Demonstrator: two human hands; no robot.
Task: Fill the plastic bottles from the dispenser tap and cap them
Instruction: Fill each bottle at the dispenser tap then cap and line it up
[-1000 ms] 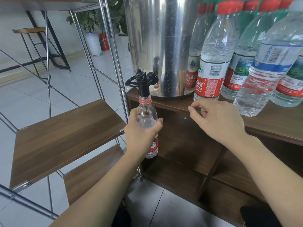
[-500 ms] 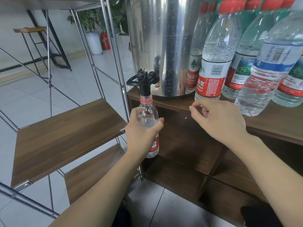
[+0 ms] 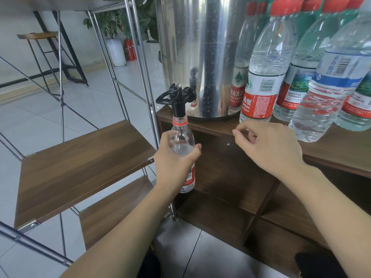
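The left hand (image 3: pixel 176 163) grips the uncapped bottle (image 3: pixel 183 155) directly under the tap (image 3: pixel 178 101), upright, neck up at the spout, seemingly nearly full. Right of the tap, the right hand (image 3: pixel 269 147) hovers, fingers curled; any cap inside is hidden. Capping remains. Beyond, capped bottles (image 3: pixel 261 77) stand on the table (image 3: pixel 331 149).

— What do we have on our arms?
— Nothing: both forearms are bare up to the frame's edge, with no sleeve or cuff showing.
— And our hands?
— Our left hand (image 3: pixel 176 163) and our right hand (image 3: pixel 269 145) are bare too, with short, plain nails.
— Anything below?
— Two dark, blurred shapes low between and beside our arms; we cannot tell what they are.
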